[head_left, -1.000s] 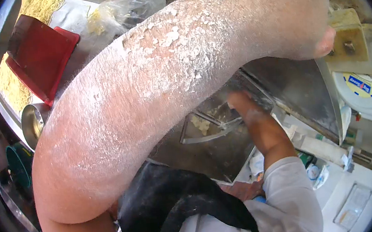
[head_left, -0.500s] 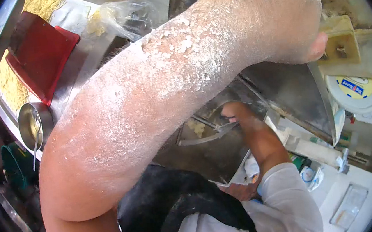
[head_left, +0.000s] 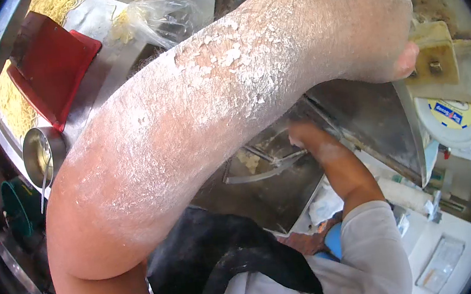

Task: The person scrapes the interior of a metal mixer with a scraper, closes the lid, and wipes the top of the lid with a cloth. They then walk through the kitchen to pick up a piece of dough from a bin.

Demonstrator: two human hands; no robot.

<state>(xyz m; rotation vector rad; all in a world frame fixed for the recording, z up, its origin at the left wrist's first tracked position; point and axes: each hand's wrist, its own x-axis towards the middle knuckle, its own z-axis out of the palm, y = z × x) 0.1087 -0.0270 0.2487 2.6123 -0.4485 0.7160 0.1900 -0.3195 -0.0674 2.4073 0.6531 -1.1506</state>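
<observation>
Right hand (head_left: 308, 137) is down in the grey steel mixer trough (head_left: 276, 206), pale dough scraps (head_left: 246, 160) just left of it by the curved steel paddle bar (head_left: 261, 174), the floured left hand (head_left: 360, 19) up at the trough's top edge, both grips hidden.

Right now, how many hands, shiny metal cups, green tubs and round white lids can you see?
Bare hands: 2 (left hand, right hand)
Round shiny steel cup: 1
Dark green round plastic tub: 1
Round white lid with blue-and-yellow label: 1
Total: 5
</observation>
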